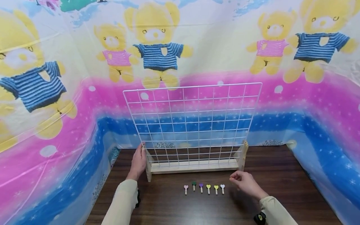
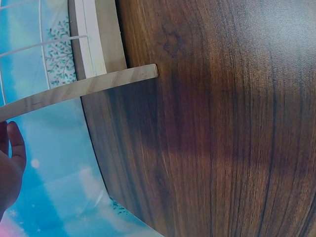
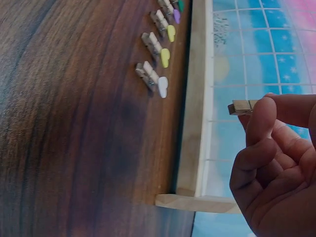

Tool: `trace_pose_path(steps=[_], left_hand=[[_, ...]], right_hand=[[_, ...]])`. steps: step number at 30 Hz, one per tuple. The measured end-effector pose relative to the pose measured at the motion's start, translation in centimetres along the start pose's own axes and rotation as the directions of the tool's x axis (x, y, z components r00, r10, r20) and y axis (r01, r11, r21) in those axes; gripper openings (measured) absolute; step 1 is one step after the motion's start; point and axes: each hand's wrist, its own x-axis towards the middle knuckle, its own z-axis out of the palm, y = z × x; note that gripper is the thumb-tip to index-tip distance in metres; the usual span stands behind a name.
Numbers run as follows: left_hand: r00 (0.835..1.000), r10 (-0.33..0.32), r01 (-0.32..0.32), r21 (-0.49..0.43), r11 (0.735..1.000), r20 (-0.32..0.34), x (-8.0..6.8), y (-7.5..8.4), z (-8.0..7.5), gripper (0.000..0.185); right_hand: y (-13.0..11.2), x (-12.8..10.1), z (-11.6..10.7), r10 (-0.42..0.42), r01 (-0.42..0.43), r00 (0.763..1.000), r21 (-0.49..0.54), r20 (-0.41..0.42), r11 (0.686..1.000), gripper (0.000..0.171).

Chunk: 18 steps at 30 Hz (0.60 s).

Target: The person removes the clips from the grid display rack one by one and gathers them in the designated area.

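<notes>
A white wire grid (image 1: 198, 122) stands upright in a pale wooden stand (image 1: 194, 168) on the table. My left hand (image 1: 137, 162) grips the stand's left upright near its top; in the left wrist view only part of the hand (image 2: 11, 168) shows beside the wood. With thumb and index finger, my right hand (image 1: 247, 184) pinches a small wooden clothespin (image 3: 242, 107), held above the table before the stand's right end. Fingers hide most of that clothespin. Several clothespins with heart tops lie in a row: pink (image 1: 186, 189), green (image 1: 194, 186), purple (image 1: 201, 187), two yellow, and white (image 1: 222, 189).
The dark brown wood-grain table (image 1: 168, 206) lies under everything. A patterned cloth (image 1: 213, 47) with printed bears hangs behind and along both sides. The stand's right upright (image 1: 243, 156) is close behind my right hand.
</notes>
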Motion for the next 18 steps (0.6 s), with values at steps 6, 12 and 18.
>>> trace_pose_path(steps=[6, 12, 18], left_hand=[[1.000, -0.006, 0.006, 0.004, 1.000, 0.000, 0.0, 0.1, 0.0, 0.038], [1.000, -0.001, 0.001, 0.008, 1.000, -0.001, -0.1, 0.1, -0.1, 0.038], [1.000, 0.010, -0.010, -0.005, 1.000, -0.002, -0.1, 0.2, 0.0, 0.039]], right_hand=[[0.7, 0.0, 0.4, 0.003, -0.002, 1.000, -0.032, 0.015, 0.999, 0.005], [0.7, -0.3, 0.7, -0.006, 0.008, 0.999, -0.039, 0.044, 0.999, 0.003], [1.8, 0.0, 1.0, -0.025, 0.030, 0.995, -0.047, 0.098, 0.998, 0.005]])
